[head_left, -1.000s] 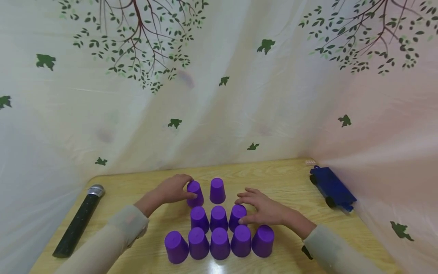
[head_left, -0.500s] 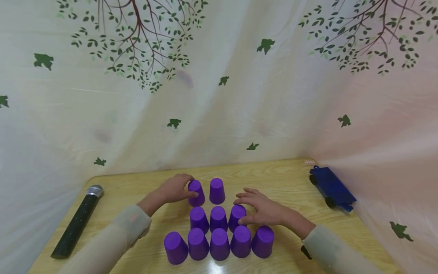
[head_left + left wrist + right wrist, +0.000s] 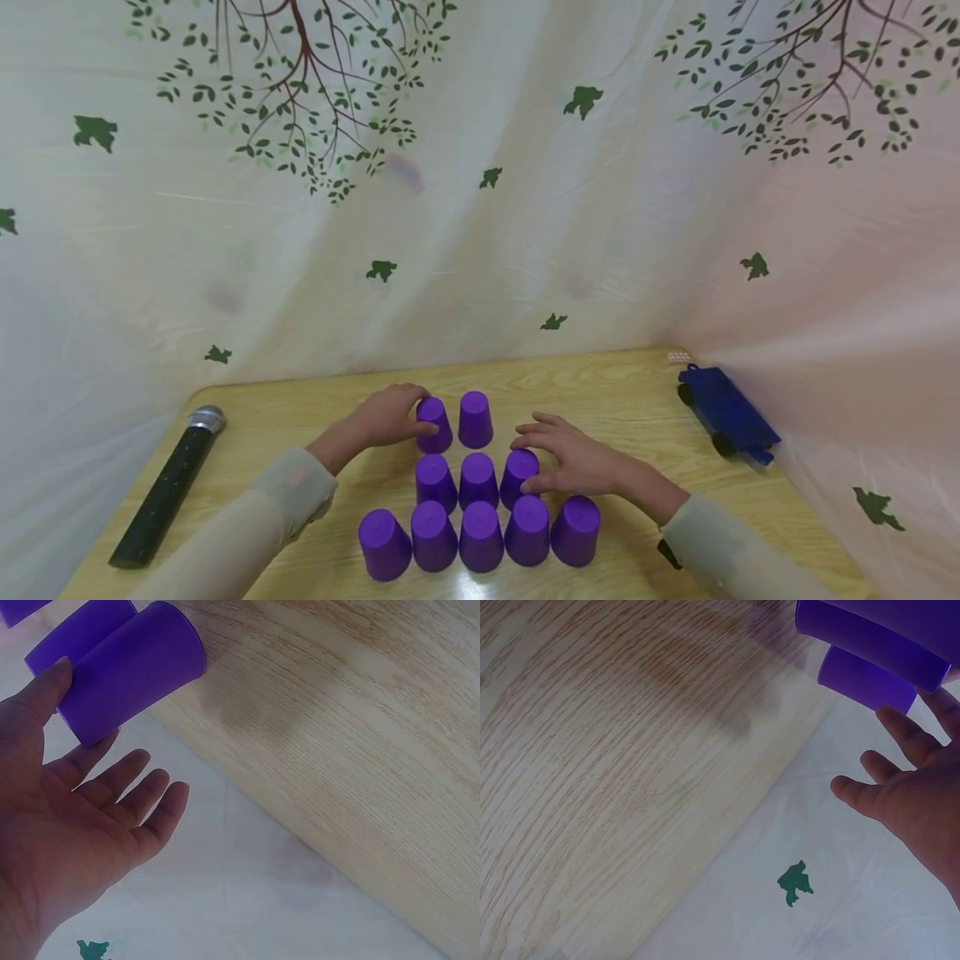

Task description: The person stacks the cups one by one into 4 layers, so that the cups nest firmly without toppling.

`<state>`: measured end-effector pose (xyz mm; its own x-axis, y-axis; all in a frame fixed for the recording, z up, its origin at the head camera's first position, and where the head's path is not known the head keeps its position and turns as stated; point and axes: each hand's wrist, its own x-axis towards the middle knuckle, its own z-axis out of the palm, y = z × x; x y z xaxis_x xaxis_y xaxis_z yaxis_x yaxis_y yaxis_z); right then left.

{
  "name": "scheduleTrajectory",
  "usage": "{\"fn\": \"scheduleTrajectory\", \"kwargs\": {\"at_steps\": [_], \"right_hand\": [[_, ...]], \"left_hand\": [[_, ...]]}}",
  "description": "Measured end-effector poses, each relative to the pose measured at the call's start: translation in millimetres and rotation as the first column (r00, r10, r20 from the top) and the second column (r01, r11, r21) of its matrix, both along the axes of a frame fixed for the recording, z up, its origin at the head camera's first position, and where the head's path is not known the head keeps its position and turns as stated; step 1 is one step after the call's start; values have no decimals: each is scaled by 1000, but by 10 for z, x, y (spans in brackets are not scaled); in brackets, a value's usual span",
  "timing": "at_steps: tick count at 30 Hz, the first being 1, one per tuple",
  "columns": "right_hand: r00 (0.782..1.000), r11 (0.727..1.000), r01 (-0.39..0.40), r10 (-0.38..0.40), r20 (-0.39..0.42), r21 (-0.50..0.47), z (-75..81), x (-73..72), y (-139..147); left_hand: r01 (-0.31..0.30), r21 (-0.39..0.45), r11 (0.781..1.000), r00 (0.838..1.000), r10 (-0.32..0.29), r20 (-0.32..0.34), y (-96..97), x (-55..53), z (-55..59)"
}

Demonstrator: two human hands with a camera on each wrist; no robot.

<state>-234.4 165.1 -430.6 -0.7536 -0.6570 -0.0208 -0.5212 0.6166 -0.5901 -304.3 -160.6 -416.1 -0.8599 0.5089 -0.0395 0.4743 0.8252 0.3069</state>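
Note:
Purple cups stand upside down in three rows. My left hand pinches the left cup of the back row near its top, thumb in front and index finger behind; its other fingers are spread off it in the left wrist view. A second back-row cup stands just right of it. My right hand has thumb and index finger around the right cup of the middle row. Two more middle-row cups, the left one and the centre one, stand beside that cup.
Several cups form the front row, including a left-end cup and a right-end cup. A black microphone lies at the left of the wooden table. A blue wheeled toy cart sits at the right edge. A patterned curtain hangs behind.
My left hand has slid the back-left cup a little to the right, closer to the cup beside it. The right hand stays on the middle-row cup, nearly still.

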Motion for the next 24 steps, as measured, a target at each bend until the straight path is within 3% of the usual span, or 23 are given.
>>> {"fn": "scheduleTrajectory", "kwargs": {"at_steps": [7, 24], "right_hand": [[1000, 1000, 1, -1, -1, -6, -7, -10, 8], [1000, 1000, -10, 10, -5, -1, -10, -16, 9]], "left_hand": [[19, 7, 1000, 1000, -18, -25, 0, -13, -10], [14, -1, 1000, 1000, -14, -12, 34, -35, -28]]}}
